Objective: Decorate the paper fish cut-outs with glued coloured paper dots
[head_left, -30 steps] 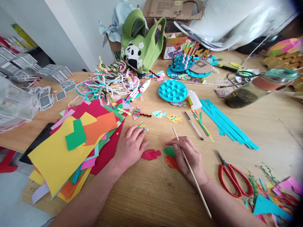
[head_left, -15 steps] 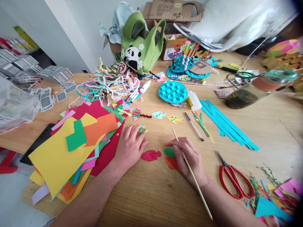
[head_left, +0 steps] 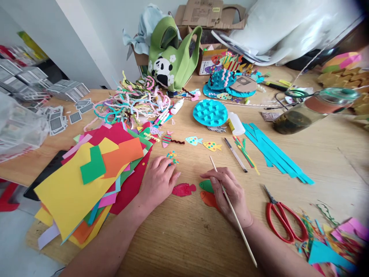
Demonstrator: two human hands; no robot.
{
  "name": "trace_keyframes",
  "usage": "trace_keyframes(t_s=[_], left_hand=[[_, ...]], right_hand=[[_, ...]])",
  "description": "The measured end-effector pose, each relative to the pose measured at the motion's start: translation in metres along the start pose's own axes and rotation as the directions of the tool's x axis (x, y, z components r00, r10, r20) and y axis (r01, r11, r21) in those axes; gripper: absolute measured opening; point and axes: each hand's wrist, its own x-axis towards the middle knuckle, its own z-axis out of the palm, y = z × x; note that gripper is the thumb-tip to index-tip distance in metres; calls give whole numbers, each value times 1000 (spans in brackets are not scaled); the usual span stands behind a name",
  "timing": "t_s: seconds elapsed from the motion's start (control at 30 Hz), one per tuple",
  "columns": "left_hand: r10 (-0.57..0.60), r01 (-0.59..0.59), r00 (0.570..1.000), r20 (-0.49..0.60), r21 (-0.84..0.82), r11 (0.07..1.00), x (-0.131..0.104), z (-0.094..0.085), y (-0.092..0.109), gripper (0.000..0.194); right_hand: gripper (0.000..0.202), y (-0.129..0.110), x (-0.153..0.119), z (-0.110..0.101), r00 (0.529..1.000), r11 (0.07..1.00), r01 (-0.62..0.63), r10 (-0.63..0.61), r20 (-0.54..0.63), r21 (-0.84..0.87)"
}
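Note:
My left hand (head_left: 160,177) rests on the table with its fingers spread and nothing in them, just below a small heap of coloured paper bits (head_left: 173,157). A red paper fish (head_left: 183,189) lies right beside its thumb. In my right hand (head_left: 230,192) is a thin wooden stick (head_left: 235,215), held like a pen with its tip pointing up and away. Under the right fingers lie a green paper fish (head_left: 206,186) and an orange one (head_left: 209,199), both partly hidden. Blue (head_left: 193,140) and yellow (head_left: 212,146) dotted fish lie farther back.
Stacked coloured paper (head_left: 66,188) covers the left side. Red-handled scissors (head_left: 284,219) and paper scraps (head_left: 331,250) lie at the right, below blue strips (head_left: 276,154). Behind are a blue disc (head_left: 210,112), a glue bottle (head_left: 236,123), pipe cleaners (head_left: 132,102) and a glass jar (head_left: 311,111).
My left hand has drawn back slightly toward me, uncovering more of the paper bits. My right hand and the stick have hardly moved.

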Motion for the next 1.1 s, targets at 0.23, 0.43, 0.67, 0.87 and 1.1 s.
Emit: trace_keyframes(t_s=[0.23,0.43,0.67,0.87,1.1], left_hand=[[45,-45,999,-17,-2,999,-2,-1,-3,23],[28,-28,998,-58,1,1000,-4,-5,-3,23],[-6,9,998,-56,57,998,-3,-3,-5,22],[-10,13,998,-60,58,998,-4,-2,-8,24],[-15,15,998,-60,3,1000,-5,-2,-7,21]], right_hand=[[29,-9,11,-7,992,991,-18,33,118,-131],[30,-10,45,7,929,965,189,-117,350,-180],[28,3,68,41,844,921,327,-184,504,-211],[27,9,63,35,876,914,309,-165,454,-263],[30,4,66,42,832,912,347,-192,520,-219]])
